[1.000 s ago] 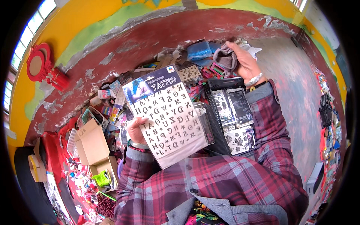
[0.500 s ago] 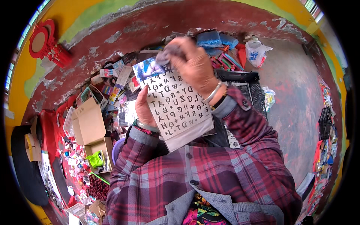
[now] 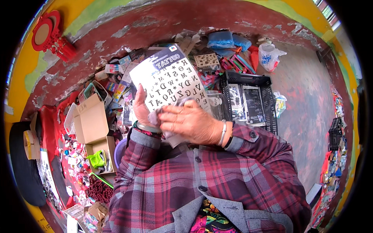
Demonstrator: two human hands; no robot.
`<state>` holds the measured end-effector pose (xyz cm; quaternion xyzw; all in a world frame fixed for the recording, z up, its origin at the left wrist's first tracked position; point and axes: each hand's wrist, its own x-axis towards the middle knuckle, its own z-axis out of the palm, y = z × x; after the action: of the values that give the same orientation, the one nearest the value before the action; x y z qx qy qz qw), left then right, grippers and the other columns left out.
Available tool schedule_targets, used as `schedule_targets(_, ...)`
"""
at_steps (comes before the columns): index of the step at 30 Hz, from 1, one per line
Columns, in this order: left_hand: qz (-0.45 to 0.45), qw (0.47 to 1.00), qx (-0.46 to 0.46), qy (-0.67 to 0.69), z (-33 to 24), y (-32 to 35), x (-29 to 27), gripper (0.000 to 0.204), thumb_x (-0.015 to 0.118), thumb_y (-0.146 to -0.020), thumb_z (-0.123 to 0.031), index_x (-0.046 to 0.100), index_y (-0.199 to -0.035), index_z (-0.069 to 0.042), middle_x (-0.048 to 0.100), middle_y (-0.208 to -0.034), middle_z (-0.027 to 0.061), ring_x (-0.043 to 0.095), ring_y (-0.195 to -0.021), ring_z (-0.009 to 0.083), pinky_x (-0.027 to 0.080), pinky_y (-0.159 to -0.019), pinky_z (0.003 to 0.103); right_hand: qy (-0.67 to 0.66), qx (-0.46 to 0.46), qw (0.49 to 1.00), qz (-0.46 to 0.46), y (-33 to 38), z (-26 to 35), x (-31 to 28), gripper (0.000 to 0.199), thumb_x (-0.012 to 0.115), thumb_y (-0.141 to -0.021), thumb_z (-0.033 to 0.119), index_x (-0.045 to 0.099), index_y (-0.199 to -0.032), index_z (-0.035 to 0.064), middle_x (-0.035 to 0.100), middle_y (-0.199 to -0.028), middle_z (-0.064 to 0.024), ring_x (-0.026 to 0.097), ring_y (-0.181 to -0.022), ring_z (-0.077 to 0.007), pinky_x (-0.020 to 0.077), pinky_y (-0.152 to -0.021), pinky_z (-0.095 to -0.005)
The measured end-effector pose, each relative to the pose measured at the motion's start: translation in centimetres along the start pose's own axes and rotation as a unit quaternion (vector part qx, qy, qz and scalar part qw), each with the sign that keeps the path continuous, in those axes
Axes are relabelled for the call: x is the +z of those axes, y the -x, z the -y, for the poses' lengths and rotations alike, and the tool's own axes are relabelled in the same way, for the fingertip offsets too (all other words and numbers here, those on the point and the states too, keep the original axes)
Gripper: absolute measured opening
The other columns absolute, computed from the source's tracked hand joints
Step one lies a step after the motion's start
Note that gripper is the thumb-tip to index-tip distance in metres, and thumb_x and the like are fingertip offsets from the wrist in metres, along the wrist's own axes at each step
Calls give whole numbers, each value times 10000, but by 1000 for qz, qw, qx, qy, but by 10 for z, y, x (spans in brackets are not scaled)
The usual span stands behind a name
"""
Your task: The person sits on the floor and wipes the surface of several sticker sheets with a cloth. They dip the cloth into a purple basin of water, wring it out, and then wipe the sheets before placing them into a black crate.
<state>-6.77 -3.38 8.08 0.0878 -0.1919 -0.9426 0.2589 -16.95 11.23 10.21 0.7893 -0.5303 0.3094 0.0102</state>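
Painted floor, worn red and grey, with a yellow and green wall curving behind, and a heap of small goods spread out on the ground. Closest in, plaid sleeves come up from below. The right hand (image 3: 192, 122) is now low across the bottom of the sheet of black letter stickers (image 3: 171, 83), fingers closed around a small grey cloth (image 3: 171, 112), pressing it to the plastic. Half a second ago that hand was up at the sheet's top edge, so it has swept downward: a wiping stroke is under way, I'd judge. The left hand (image 3: 140, 108) clamps the sheet's lower left edge, thumb on the face, holding it upright at chest height. Just past it to the right, a black crate (image 3: 268, 108) holds more dark sheets. To the left, open cardboard boxes (image 3: 93, 124). Farther off, blue bags (image 3: 221, 39) and a white bag (image 3: 270, 56) near the wall.
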Motion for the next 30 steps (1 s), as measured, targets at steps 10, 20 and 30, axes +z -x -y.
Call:
schedule_targets(10,63,989,-65,117,17,3,26,546,412,-950,-430,434,-1306,-16,546,-1239,181,563,-1093,338,430,-972,471,-52,90,990,-100,-24,-33,-19,361,575,-777,61,583,-1135,113,593,-1206,-98,543,-1159,-241,386,-831,-347)
schedule_targets(20,92,992,-11,80,-5,5,11,588,408,-948,-407,374,-1354,18,472,-1333,212,510,-1169,375,393,-998,512,147,63,983,-85,0,-44,-36,292,610,-770,110,622,-1062,114,620,-1142,-78,575,-1110,-237,411,-855,-346)
schedule_targets(30,88,989,105,47,-45,2,-6,604,400,-946,-410,334,-1402,-20,407,-1406,184,429,-1259,371,321,-1053,524,-551,385,670,-314,79,-92,-76,172,549,-873,192,583,-817,33,568,-777,-40,525,-679,-113,439,-635,-250)
